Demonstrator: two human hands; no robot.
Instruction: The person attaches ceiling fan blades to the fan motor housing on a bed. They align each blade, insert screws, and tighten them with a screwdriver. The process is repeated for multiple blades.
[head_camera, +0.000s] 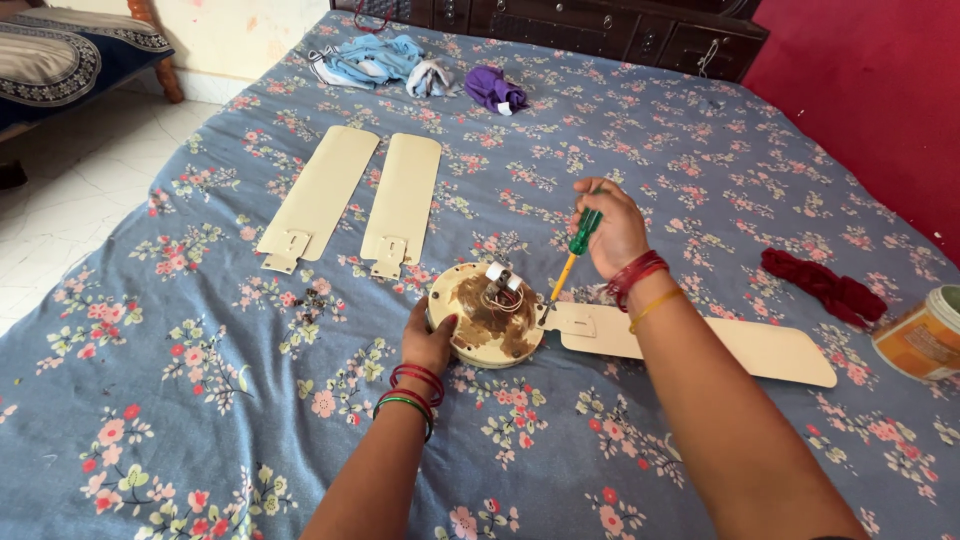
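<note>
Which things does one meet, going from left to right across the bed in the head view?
Two loose fan blades → small screws → left hand → fan motor → screwdriver → right hand → red cloth → tub.

both hands extended forward: left hand cupped, right hand fisted, wrist bent.
</note>
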